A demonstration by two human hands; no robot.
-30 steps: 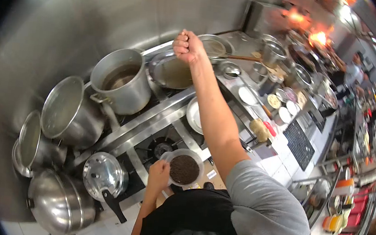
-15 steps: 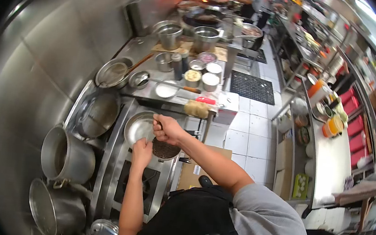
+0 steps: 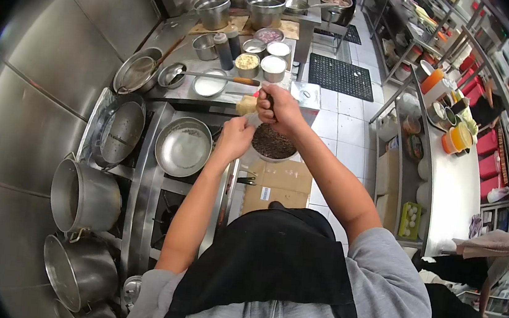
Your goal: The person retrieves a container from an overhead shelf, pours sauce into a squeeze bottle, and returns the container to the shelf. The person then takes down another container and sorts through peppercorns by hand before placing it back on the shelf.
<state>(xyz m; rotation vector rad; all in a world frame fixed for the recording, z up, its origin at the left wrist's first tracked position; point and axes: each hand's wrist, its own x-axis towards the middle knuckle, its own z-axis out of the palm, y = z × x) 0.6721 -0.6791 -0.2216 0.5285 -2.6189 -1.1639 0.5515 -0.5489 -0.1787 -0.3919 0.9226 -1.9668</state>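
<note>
A round tub (image 3: 274,160) of dark brown granules is held out in front of me, to the right of the stove. My left hand (image 3: 236,136) grips its left rim with closed fingers. Over the far side of the tub, my right hand (image 3: 279,108) is curled into a fist; whatever is inside it is hidden. A shallow metal pan (image 3: 182,148) sits on the stove to the left of my left hand, with a thin coating of residue on its inside.
Large pots (image 3: 94,198) stand along the left wall. Beyond the stove, a counter holds a ladle (image 3: 229,79), squeeze bottles (image 3: 223,51) and several bowls of ingredients. Flattened cardboard (image 3: 285,190) lies on the floor. At right is a steel table (image 3: 457,208) with shelves.
Both hands have moved right and away from me with the tub, from beside the pan to past the stove's edge. The pan now shows whole. My view has tilted down.
</note>
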